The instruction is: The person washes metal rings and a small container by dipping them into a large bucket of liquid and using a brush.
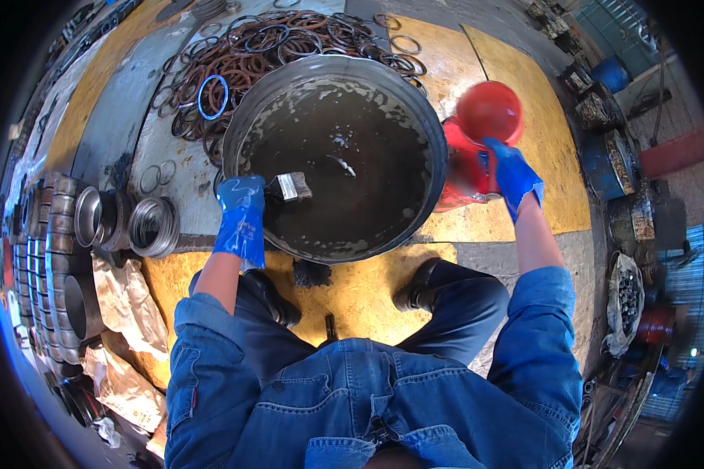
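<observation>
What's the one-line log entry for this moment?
left hand: paintbrush held over metal basin | right hand: red bowl held | basin: dark liquid | beyond: ring pile

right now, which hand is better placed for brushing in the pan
Likely the left hand: it holds the brush over the pan; the right hand is outside, at the red bowl.

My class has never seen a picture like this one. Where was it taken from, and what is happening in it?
There is no robot here, just a person wearing blue gloves. A wide fisheye camera on the head looks down, so straight edges bend near the rim. The left hand holds a brush over a large round basin of dark liquid. The right hand holds a blurred red bowl near a red container. Beyond the basin lies a heap of rings.
</observation>
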{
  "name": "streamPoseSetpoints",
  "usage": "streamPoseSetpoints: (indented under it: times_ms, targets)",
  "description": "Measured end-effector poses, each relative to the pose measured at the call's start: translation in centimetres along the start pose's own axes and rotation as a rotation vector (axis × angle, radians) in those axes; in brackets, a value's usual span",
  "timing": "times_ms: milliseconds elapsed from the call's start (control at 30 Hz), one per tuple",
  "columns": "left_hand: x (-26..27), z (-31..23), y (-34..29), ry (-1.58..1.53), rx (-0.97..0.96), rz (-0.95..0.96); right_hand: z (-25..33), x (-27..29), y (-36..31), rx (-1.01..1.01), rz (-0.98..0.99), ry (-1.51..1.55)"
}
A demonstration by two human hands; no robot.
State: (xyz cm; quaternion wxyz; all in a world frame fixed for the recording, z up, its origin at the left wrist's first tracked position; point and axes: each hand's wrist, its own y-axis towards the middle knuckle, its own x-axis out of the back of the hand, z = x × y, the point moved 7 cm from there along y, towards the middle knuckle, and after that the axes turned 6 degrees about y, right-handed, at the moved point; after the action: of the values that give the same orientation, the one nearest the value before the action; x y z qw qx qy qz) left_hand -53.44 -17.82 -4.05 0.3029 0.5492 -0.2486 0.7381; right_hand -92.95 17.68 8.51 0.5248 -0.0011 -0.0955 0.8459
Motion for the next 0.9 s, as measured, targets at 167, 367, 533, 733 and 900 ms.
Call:
streamPoseSetpoints:
  times_ms: [167, 367, 533, 733, 900]
  targets:
    - [-0.4, -0.1, 0.4, 0.032, 0.041, 0.038, -2.2, -10.5, -1.7, 0.037, 0.191, -0.808]
    - [0.9, 0.6, -0.6, 0.014, 0.02, -0.046, -13.0, -15.5, 2.1, 0.136, 0.113, -1.533]
    - [-0.8, 0.2, 0.0, 0.01, 0.007, -0.109, -18.1, -16.2, 1.0, -0.171, 0.305, -1.044]
    - [-0.2, 0.6, -0.8, -0.003, 0.003, -0.109, -14.0, -19.4, -3.8, -0.207, 0.4, -0.475]
    - [0.0, 0.1, 0.0, -0.044, 0.007, -0.094, -20.2, -21.8, -4.4, -0.723, 0.382, 0.22]
